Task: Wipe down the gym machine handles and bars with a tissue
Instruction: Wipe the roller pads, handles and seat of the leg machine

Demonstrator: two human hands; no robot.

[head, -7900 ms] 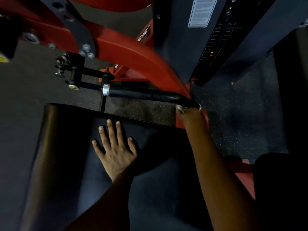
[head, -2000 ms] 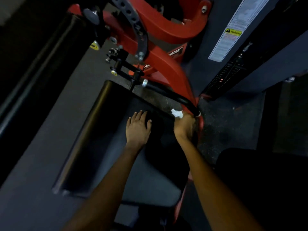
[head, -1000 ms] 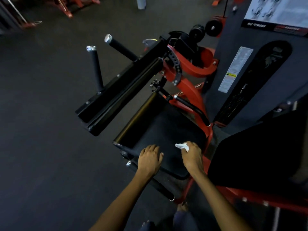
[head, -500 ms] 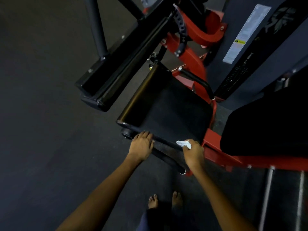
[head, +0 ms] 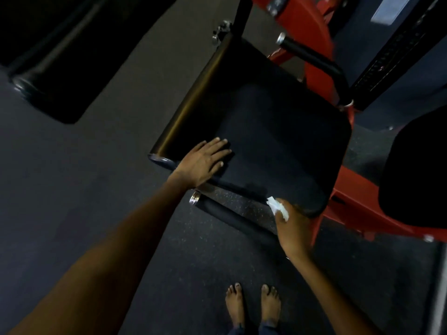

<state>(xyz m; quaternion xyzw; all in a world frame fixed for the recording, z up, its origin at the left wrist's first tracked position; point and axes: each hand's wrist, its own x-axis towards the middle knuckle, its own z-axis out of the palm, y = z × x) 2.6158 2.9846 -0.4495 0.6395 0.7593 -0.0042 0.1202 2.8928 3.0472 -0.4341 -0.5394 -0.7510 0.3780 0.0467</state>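
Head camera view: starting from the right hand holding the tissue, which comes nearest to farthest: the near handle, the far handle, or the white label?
From the right hand gripping the tissue:
1. Near handle, just left, by the seat's near edge.
2. Far handle, beyond the seat.
3. White label, top right corner.

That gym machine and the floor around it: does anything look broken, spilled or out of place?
Nothing on the machine looks damaged or spilled. One oddity: the person's bare feet stand on the gym floor. Otherwise the left hand rests flat on the seat pad, and the right hand grips a tissue.
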